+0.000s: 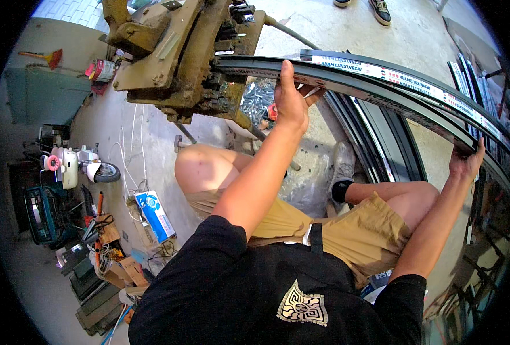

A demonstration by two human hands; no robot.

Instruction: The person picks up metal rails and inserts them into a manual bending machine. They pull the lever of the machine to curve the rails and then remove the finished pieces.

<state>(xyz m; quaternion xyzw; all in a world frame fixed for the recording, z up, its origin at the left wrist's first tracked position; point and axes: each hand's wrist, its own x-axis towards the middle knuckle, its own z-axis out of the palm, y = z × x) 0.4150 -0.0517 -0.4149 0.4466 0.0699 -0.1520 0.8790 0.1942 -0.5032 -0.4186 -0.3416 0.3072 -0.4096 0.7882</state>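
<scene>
A long dark metal profile (375,96) with a printed strip along its side runs from the centre toward the right rim. Its left end sits in the jaws of a heavy, rusty brown press-like machine (200,54). Close to that machine, my left hand (294,106) holds the profile from the near side, thumb up along it and fingers curled beneath. Farther right, my right hand (466,164) grips the same profile from below, its fingers partly hidden. Just behind lies another profile (407,79) with white printed film.
More dark profiles (390,138) lie on the floor beyond my knees. Small metal offcuts (258,106) are heaped below the machine. Another person's shoes (381,11) show at the top. Leftward are a blue-white box (156,215), cables, a small scooter (68,167) and stacked boards (96,307).
</scene>
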